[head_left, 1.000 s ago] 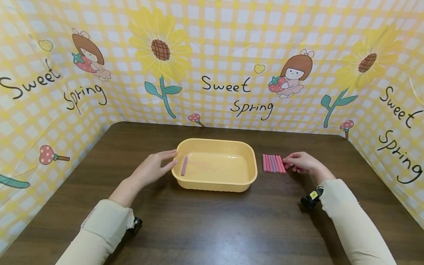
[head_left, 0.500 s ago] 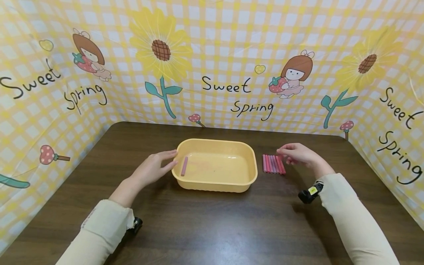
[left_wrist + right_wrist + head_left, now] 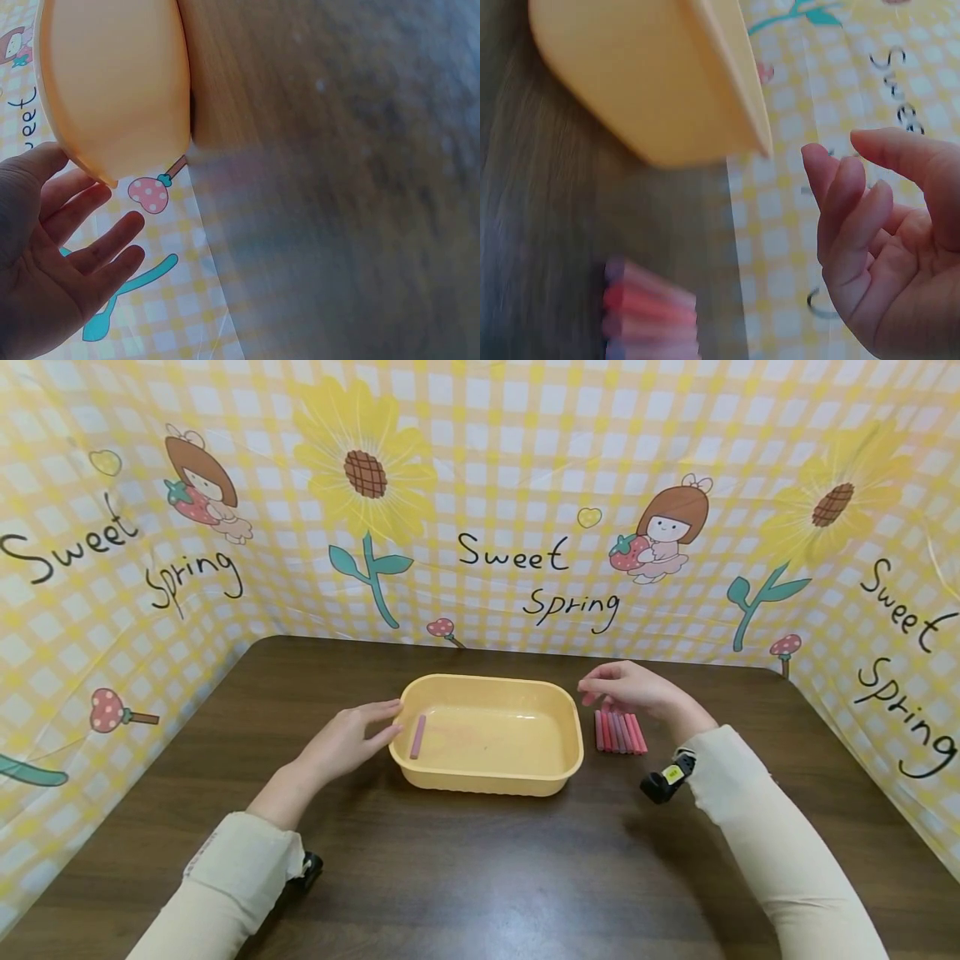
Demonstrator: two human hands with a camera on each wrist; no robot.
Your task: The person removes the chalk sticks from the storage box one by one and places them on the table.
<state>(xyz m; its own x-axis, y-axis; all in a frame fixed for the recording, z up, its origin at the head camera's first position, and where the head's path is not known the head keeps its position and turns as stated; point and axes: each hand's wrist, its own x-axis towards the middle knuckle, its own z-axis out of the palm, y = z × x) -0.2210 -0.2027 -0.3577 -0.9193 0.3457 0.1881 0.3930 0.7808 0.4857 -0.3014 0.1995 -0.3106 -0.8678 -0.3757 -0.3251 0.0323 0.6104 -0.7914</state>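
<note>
A yellow plastic basin point(image 3: 487, 783) stands mid-table, with one mauve chalk-like stick point(image 3: 417, 737) lying along its left end. My left hand point(image 3: 347, 739) touches the basin's left rim with thumb and index finger; in the left wrist view its other fingers are relaxed and apart from the rim. To the basin's right lies a row of pink and mauve chalk-like sticks point(image 3: 620, 742), side by side. Above the back of that row hovers my right hand point(image 3: 637, 687), fingers loosely bent toward the basin's back right corner. In the right wrist view nothing shows between its fingers.
The dark wooden table point(image 3: 480, 877) has a patterned yellow checked cloth point(image 3: 510, 468) hanging behind it and along both sides. A black wrist camera point(image 3: 667, 778) sits below the right cuff, and another camera point(image 3: 307, 868) by the left cuff.
My right hand has moved from the right end of the stick row, up and leftward over its back, nearer to the basin. The left hand and the basin have stayed put.
</note>
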